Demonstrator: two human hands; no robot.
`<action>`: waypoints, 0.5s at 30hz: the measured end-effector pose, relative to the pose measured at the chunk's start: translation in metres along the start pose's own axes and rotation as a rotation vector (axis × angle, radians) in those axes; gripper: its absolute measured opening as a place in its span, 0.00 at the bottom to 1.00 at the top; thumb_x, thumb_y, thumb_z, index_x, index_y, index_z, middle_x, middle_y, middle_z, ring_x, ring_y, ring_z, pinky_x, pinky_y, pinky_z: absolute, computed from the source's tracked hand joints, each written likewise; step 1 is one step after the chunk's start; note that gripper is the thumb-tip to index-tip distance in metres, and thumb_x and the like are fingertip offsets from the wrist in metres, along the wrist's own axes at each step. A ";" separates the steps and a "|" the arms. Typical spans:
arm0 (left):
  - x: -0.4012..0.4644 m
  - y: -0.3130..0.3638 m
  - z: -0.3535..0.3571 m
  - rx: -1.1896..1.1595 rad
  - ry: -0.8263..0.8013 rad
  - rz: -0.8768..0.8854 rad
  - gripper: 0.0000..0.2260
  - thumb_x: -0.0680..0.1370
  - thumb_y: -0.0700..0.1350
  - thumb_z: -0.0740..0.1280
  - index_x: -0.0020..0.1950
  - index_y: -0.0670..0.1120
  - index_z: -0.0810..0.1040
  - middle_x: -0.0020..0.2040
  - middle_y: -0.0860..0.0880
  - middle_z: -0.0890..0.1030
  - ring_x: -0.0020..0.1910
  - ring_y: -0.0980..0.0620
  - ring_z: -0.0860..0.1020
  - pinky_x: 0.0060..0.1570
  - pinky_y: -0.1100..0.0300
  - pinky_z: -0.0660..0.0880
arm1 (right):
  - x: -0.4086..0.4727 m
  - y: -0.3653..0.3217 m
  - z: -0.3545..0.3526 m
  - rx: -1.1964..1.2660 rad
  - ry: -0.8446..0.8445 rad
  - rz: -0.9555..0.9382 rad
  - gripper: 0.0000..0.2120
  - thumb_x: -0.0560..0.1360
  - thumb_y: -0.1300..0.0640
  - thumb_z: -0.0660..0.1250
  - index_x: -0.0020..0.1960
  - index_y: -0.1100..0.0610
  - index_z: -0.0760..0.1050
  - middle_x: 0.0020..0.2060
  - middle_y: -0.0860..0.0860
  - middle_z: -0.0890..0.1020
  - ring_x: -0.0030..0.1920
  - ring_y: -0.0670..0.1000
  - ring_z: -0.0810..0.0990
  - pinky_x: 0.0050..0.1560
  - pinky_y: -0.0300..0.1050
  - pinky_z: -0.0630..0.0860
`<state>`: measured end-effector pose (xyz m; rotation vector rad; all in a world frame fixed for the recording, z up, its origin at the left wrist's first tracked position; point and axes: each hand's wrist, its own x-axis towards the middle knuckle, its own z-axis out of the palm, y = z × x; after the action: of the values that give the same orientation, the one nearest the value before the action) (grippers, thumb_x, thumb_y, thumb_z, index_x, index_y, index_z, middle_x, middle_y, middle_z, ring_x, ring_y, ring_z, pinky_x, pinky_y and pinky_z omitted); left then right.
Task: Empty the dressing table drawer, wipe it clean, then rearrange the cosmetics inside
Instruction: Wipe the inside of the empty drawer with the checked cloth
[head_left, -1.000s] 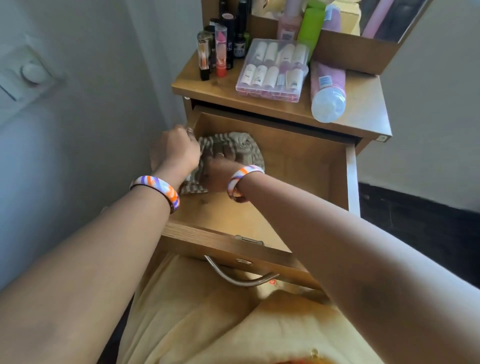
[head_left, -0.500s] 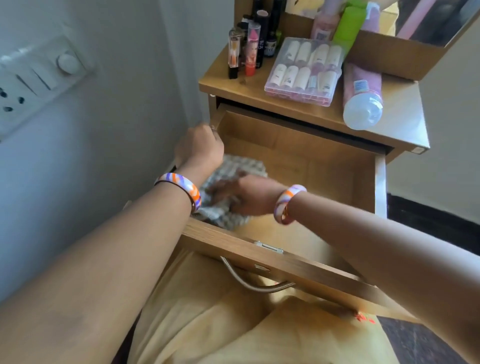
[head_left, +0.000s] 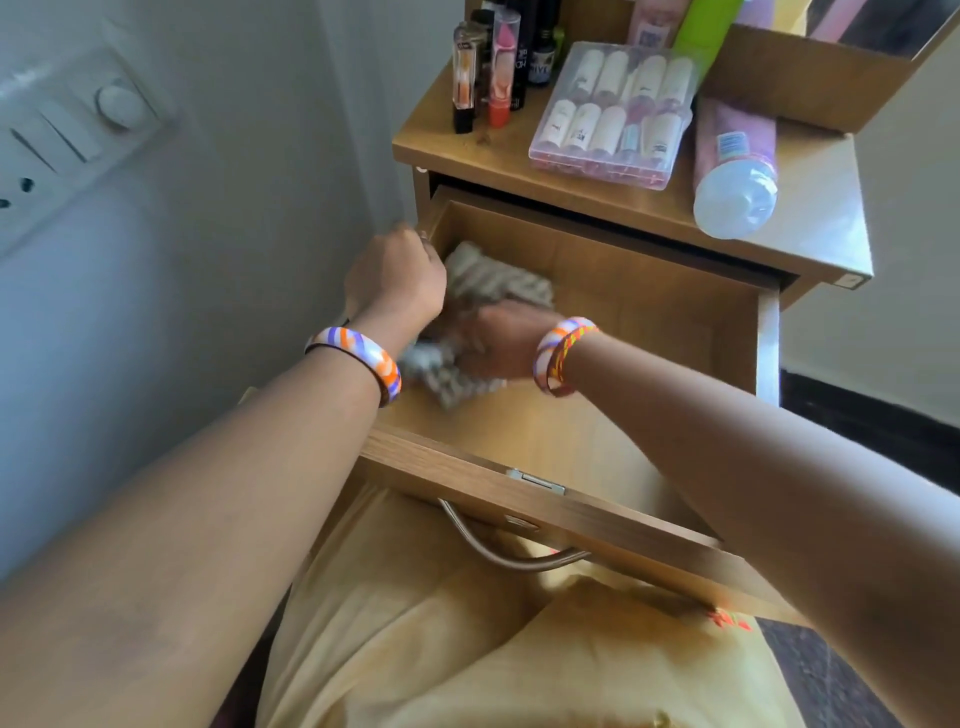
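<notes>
The wooden drawer is pulled out of the dressing table, and only a grey checked cloth lies inside it. My right hand presses down on the cloth at the drawer's left side, fingers blurred. My left hand is curled over the drawer's left wall, beside the cloth. Cosmetics stand on the table top: a clear case of small bottles, a pink bottle lying on its side, and upright lipsticks and tubes at the back left.
A grey wall with a switch panel runs close along the left of the drawer. The drawer front has a curved metal handle near my lap. A wooden box with more bottles sits at the back of the table top.
My right hand has slid the cloth back and forth along the drawer's left side, and now bunches it near the left wall. The left hand stayed on the drawer's edge. The camera shifted.
</notes>
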<state>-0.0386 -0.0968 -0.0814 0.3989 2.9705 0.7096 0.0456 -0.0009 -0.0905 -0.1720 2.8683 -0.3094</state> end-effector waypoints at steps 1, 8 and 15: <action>-0.001 -0.001 0.000 -0.001 0.001 0.004 0.16 0.82 0.46 0.51 0.60 0.37 0.72 0.60 0.35 0.76 0.59 0.34 0.74 0.54 0.47 0.71 | 0.007 0.007 0.000 -0.018 0.052 0.089 0.24 0.77 0.53 0.59 0.73 0.48 0.62 0.71 0.52 0.68 0.66 0.56 0.71 0.58 0.41 0.69; -0.002 0.002 -0.001 0.040 0.012 0.010 0.16 0.82 0.45 0.52 0.60 0.37 0.72 0.60 0.36 0.77 0.59 0.35 0.75 0.52 0.47 0.72 | -0.013 -0.014 0.014 -0.096 0.042 -0.176 0.24 0.75 0.53 0.61 0.71 0.44 0.65 0.69 0.47 0.72 0.64 0.52 0.74 0.47 0.37 0.67; -0.003 -0.002 0.002 0.037 0.033 0.041 0.16 0.82 0.46 0.51 0.59 0.38 0.73 0.58 0.36 0.77 0.57 0.35 0.76 0.53 0.47 0.73 | 0.016 0.027 0.004 -0.027 -0.015 0.000 0.26 0.78 0.49 0.57 0.75 0.48 0.57 0.75 0.51 0.59 0.72 0.55 0.65 0.69 0.42 0.62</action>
<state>-0.0361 -0.0983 -0.0840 0.4568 3.0186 0.6717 0.0284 0.0221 -0.1040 -0.1789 2.8589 -0.2686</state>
